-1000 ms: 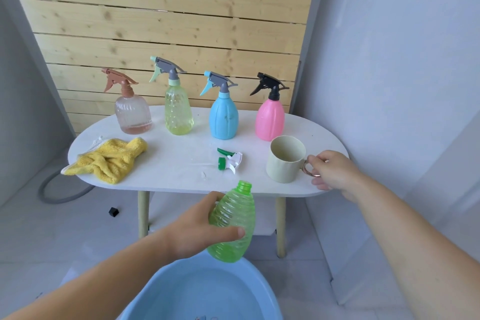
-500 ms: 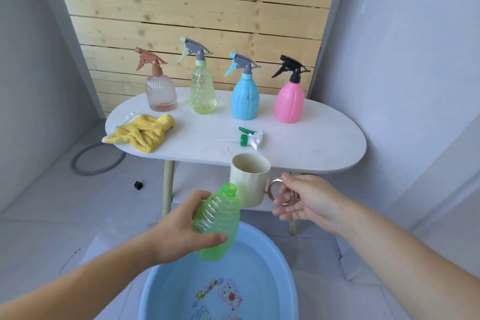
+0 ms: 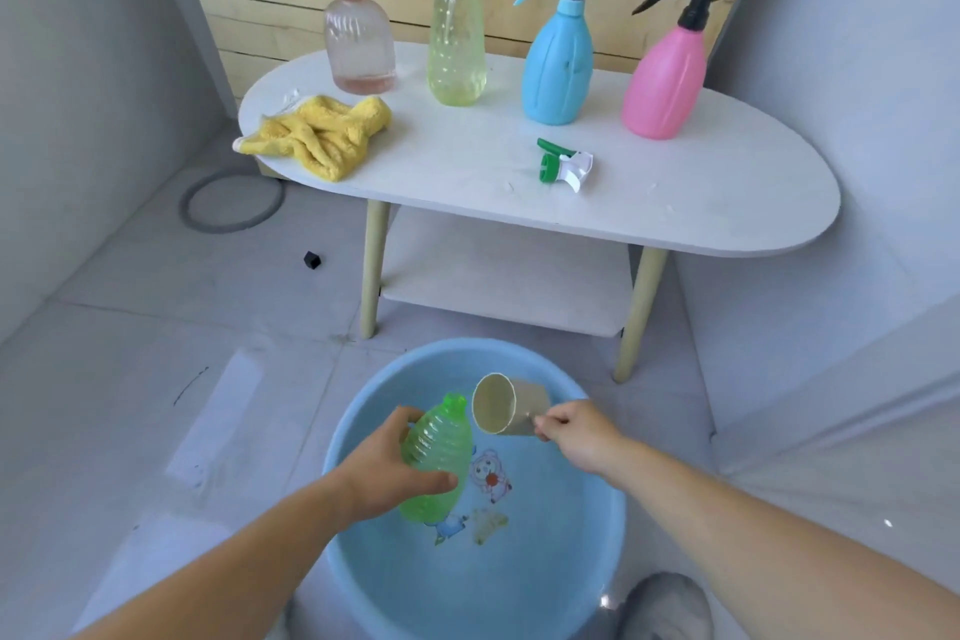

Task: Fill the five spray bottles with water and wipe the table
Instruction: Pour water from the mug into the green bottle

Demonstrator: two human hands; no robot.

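**Green bottle and cup held over the basin**

The left hand (image 3: 387, 470) wraps the green bottle (image 3: 435, 460) around its ribbed body, thumb across the front and fingers (image 3: 408, 418) curled behind, pressed to the plastic. The bottle has no spray head; its open neck tilts up and to the right, toward the cup (image 3: 506, 404). The right hand (image 3: 579, 437) pinches the cup by its handle, fingers closed together on it, and the cup lies tipped on its side with its mouth facing left, just beside the bottle's neck (whether rim and neck touch, I cannot tell). The inside of the cup looks empty.

Both are above the blue basin (image 3: 358, 437) on the floor, which holds clear water over cartoon prints on its bottom.

Behind it stands the white oval surface (image 3: 727, 203) on pale wooden legs, with a lower shelf. Along its far edge stand 4 capped spray bottles, upright and apart: the clear bottle (image 3: 359, 44) with a brown head, the yellow bottle (image 3: 456, 44), the blue bottle (image 3: 558, 62) and the pink bottle (image 3: 665, 86) with a black head. The clear one shows a little pinkish liquid at its base. A yellow cloth (image 3: 319, 133) lies crumpled at the left end, its corner hanging over the edge. The green-and-white spray head (image 3: 563, 165) lies on its side near the front, in front of the blue bottle.

On the floor to the left are a grey ring (image 3: 231, 200) and a small black block (image 3: 311, 259).
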